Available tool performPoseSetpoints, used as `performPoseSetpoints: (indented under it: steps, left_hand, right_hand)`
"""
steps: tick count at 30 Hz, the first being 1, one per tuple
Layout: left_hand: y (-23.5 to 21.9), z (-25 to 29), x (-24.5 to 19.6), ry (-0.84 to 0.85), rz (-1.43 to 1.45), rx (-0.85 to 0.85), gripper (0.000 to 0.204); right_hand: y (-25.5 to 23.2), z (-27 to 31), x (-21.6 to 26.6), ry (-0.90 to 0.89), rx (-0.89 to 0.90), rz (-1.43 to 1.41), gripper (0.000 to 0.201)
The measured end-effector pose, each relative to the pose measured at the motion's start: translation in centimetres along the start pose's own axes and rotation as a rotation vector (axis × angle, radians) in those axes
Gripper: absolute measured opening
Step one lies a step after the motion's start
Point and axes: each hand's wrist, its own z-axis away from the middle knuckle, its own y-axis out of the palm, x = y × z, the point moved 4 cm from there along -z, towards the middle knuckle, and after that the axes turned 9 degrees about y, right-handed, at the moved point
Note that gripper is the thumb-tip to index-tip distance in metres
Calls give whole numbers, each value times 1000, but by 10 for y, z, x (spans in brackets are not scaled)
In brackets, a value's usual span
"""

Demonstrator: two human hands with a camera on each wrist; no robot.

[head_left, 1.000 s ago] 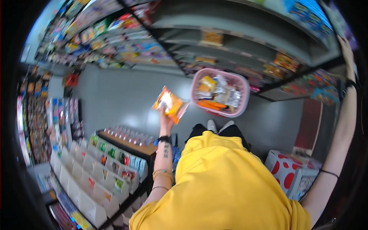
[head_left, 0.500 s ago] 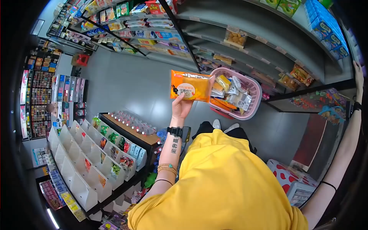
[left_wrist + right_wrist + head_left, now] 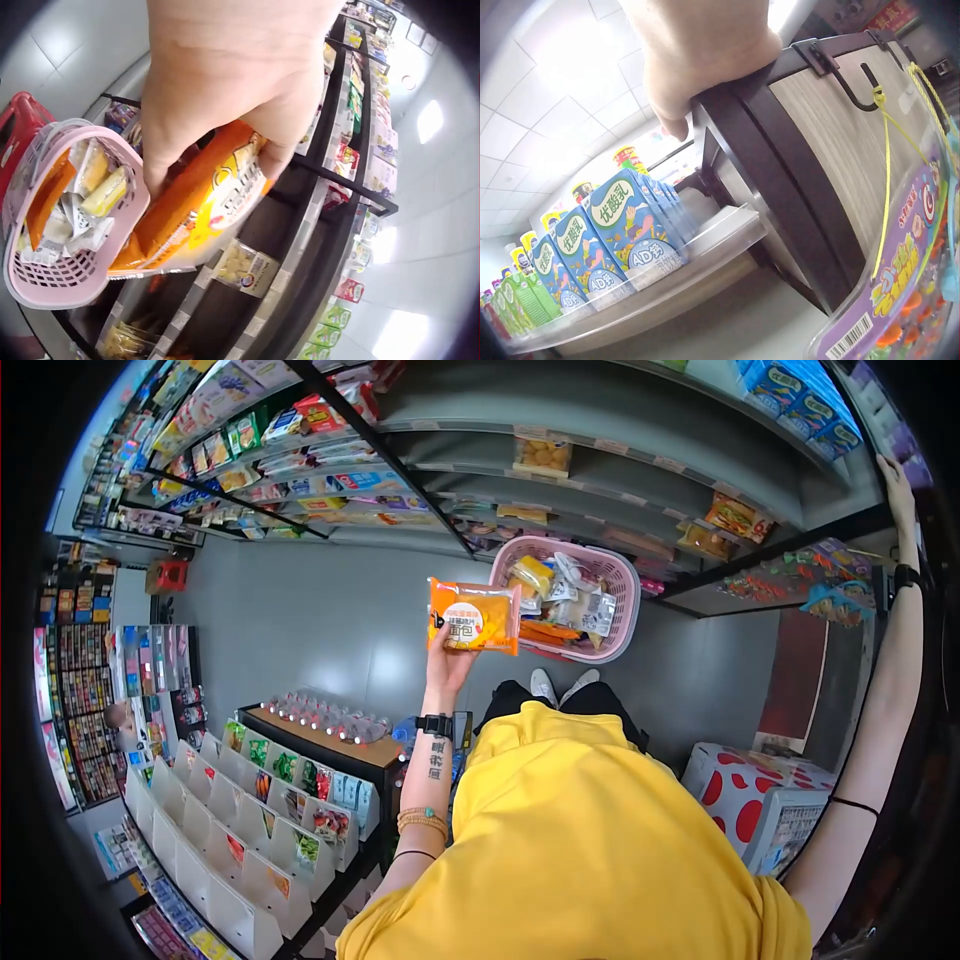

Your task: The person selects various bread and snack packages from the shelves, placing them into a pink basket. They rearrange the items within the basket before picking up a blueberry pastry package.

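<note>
Brightly lit from the ceiling, burnt out around the lamps in both wrist views. Reflected softly off the floor. Curved and black-edged in head view.

Glossy orange packet in left fingers

In the head view, the orange packet was no longer slanted and blurred, as it was one second before: it lay almost level and its print had become clear. Compared with the picture half a second ago, the packet and the left hand were lower and more to the left. The pink basket and the bottles had also shifted left in the frame, while the right hand appeared higher at the upper right.
</note>
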Motion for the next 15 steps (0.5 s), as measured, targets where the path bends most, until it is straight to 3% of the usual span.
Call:
performPoseSetpoints:
  steps: [2, 5, 13, 15]
  left_hand:
    - [-31, -10, 18, -96, -58, -102, 50]
    - [-69, -16, 42, -158, -190, -170, 41]
    - [-94, -28, 71, -265, -292, -176, 35]
    - [-88, -32, 75, -292, -354, -171, 34]
  right_hand:
    - [-3, 13, 21, 102, -17, 19, 42]
    - [4, -6, -12, 8, 0, -21, 43]
    - [-3, 2, -13, -49, 23, 4, 42]
    - [-5, 6, -12, 18, 10, -30, 42]
